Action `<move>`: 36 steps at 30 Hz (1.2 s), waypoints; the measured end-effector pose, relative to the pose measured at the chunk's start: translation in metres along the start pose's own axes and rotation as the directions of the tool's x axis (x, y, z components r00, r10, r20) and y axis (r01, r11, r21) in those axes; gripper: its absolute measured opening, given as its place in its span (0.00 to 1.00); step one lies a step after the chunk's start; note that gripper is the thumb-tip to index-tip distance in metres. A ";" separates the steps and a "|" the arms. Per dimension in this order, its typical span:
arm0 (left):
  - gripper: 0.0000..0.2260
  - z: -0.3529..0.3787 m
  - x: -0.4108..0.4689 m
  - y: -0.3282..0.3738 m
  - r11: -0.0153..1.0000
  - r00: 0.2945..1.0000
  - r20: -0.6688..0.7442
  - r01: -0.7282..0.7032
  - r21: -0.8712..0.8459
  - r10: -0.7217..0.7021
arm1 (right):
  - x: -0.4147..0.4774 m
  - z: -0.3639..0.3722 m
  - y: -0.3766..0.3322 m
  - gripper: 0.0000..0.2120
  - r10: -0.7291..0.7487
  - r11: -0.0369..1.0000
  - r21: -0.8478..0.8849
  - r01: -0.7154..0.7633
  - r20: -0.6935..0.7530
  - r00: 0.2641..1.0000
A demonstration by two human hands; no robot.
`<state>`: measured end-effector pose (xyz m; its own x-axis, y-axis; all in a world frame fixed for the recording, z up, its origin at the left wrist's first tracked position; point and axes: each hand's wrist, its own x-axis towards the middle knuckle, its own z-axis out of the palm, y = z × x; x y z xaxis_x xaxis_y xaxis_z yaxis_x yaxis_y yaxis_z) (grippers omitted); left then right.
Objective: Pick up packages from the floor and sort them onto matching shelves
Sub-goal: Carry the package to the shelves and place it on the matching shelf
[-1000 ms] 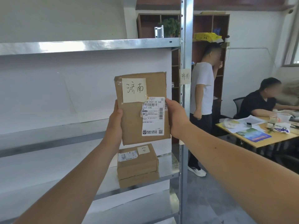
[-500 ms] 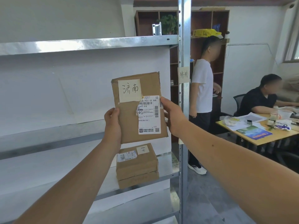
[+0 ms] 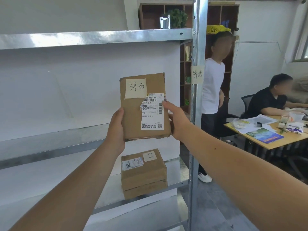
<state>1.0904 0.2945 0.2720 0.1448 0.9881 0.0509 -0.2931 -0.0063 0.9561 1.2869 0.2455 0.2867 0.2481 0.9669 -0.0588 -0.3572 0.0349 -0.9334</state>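
Item: flat brown cardboard package [image 3: 145, 107], handwritten white label, upright at centre, above grey metal middle shelf [image 3: 50, 144]. Pinched at 8 o'clock edge by left hand [image 3: 115, 129], at 3 o'clock edge by right hand [image 3: 177, 120], thumbs on the front. Label faces outward, probably for matching with paper post tag [image 3: 197, 74] at 2 o'clock.

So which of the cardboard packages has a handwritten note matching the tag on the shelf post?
The package gripped by the left hand and right hand; the top stacked package below bears a different note.
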 end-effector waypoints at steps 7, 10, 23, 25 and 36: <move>0.20 -0.005 0.031 0.010 0.997 0.997 0.033 0.062 0.039 -0.063 | 0.015 0.006 0.008 0.20 0.065 0.997 -0.026 -0.068 -0.095 0.993; 0.19 -0.006 0.036 0.008 0.996 0.996 0.024 0.080 0.039 -0.081 | 0.019 0.006 0.015 0.17 0.093 0.994 -0.036 -0.100 -0.155 0.984; 0.21 0.002 0.056 -0.011 0.969 0.949 -0.207 -0.219 0.112 0.239 | 0.022 0.042 0.025 0.45 0.205 0.977 0.004 -0.215 -0.326 0.923; 0.20 0.007 0.059 -0.012 0.964 0.917 -0.304 -0.225 0.140 0.258 | 0.020 0.049 0.025 0.44 0.233 0.969 0.002 -0.246 -0.329 0.915; 0.29 0.014 0.050 -0.019 0.985 0.938 -0.302 -0.156 0.076 0.172 | 0.006 0.070 0.028 0.50 0.252 0.933 -0.170 -0.318 -0.325 0.912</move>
<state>1.1166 0.3417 0.2601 -0.1996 0.9718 0.1253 -0.2397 -0.1724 0.9554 1.2150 0.2696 0.2852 0.4290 0.8081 -0.4037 -0.2594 -0.3178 -0.9120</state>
